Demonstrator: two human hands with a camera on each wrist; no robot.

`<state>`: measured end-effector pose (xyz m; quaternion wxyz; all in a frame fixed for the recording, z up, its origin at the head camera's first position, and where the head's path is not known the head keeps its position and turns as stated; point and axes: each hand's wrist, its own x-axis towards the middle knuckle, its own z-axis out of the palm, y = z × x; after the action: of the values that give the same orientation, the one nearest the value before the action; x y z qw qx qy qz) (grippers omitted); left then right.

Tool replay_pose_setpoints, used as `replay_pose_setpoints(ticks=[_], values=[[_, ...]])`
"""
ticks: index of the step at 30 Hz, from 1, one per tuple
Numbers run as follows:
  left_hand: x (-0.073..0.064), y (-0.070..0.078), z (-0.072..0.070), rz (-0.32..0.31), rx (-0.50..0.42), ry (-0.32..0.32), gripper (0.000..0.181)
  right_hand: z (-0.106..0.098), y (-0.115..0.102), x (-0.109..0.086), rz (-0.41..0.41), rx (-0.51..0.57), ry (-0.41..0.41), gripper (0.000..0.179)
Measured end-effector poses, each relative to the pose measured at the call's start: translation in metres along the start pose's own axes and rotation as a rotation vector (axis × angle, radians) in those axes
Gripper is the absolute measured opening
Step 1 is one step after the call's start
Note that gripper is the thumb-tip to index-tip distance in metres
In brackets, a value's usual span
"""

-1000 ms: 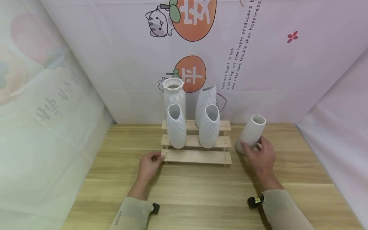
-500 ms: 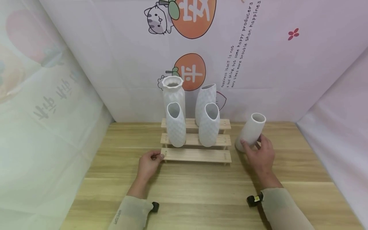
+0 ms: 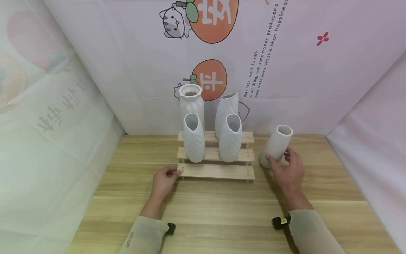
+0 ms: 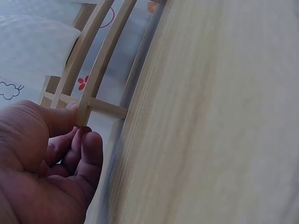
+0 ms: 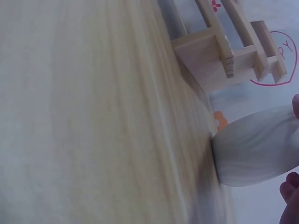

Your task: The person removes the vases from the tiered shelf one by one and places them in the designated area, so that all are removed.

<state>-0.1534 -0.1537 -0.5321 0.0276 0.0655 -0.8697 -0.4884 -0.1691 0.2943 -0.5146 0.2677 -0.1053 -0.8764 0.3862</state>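
Observation:
At the left end of a three-step wooden display stand [image 3: 215, 171], my left hand [image 3: 165, 181] pinches the lowest slat between thumb and fingers; the left wrist view shows the thumb [image 4: 65, 116] on the slat's end. My right hand [image 3: 289, 173] holds a smooth white vase [image 3: 275, 150] low on its side, right of the stand. That vase stands upright on the table, its base on the wood in the right wrist view, where only some fingertips [image 5: 290, 186] show at the edge.
Two textured white vases with slanted mouths, a left one [image 3: 195, 144] and a right one [image 3: 230, 144], stand on the middle step. Behind them, on the top step, are a ruffled-rim vase [image 3: 191, 104] and a slant-cut vase [image 3: 223, 113]. A printed cloth [image 3: 142, 88] hangs behind the table [image 3: 209, 211].

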Motion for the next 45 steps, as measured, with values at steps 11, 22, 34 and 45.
replay_pose_setpoints(ticks=[11, 22, 34, 45], values=[[-0.001, 0.000, 0.000, -0.007, -0.014, 0.003, 0.026, -0.011, -0.014, -0.009, -0.026, 0.022, 0.034, 0.080], [0.000, -0.001, -0.001, -0.004, -0.028, 0.004, 0.026, -0.014, -0.024, -0.016, -0.181, 0.087, 0.188, 0.066], [0.000, -0.004, 0.000, 0.014, -0.019, 0.015, 0.025, -0.007, -0.038, -0.023, -0.292, 0.102, 0.202, 0.060], [-0.001, -0.002, -0.001, 0.006, -0.024, 0.009, 0.025, 0.000, -0.049, -0.026, -0.323, 0.108, 0.160, 0.065]])
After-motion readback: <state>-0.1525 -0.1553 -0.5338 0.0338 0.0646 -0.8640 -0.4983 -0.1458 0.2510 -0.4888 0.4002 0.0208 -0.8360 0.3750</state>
